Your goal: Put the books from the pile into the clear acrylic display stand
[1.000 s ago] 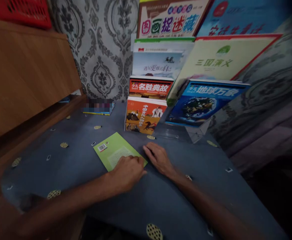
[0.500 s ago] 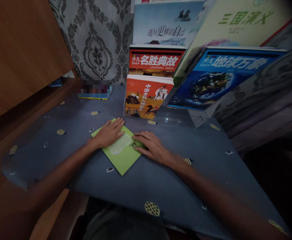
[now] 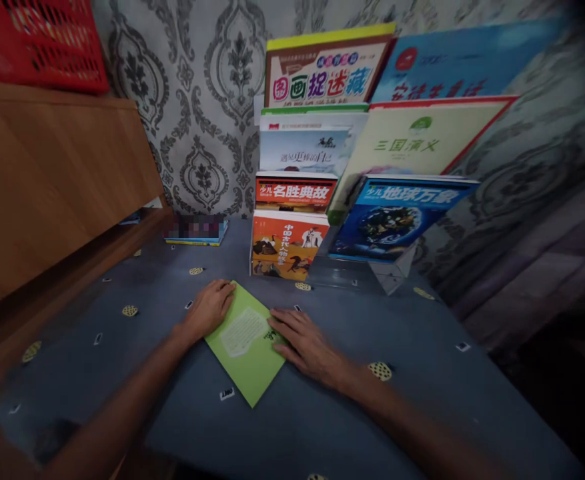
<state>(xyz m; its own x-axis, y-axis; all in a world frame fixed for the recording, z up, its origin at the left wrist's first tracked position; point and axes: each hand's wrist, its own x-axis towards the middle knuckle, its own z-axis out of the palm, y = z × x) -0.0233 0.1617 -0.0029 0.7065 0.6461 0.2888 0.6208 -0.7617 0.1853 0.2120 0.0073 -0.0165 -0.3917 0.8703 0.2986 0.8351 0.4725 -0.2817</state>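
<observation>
A thin green book [image 3: 255, 373] lies closed on the table, turned cornerwise, with a pale text patch and dark lettering on its cover. My left hand [image 3: 211, 310] is closed on its upper left edge, fingers bent towards the far corner. At the right corner, my right hand [image 3: 309, 347] grips the edge, its fingertips and thumb resting over the cover and partly hiding the lettering. The undersides of both hands are hidden.
Behind the green book, a clear stand [image 3: 342, 272] holds several upright books, including a blue one [image 3: 392, 220] and an orange one [image 3: 289, 247]. Another book [image 3: 197, 233] lies at the back left. A wooden cabinet [image 3: 62, 173] with a red basket [image 3: 42, 43] borders the left side.
The view has tilted up, showing more of the stand and the basket. My left hand has slid from lying flat on the green cover to the book's left edge. My right hand stays at the right corner.
</observation>
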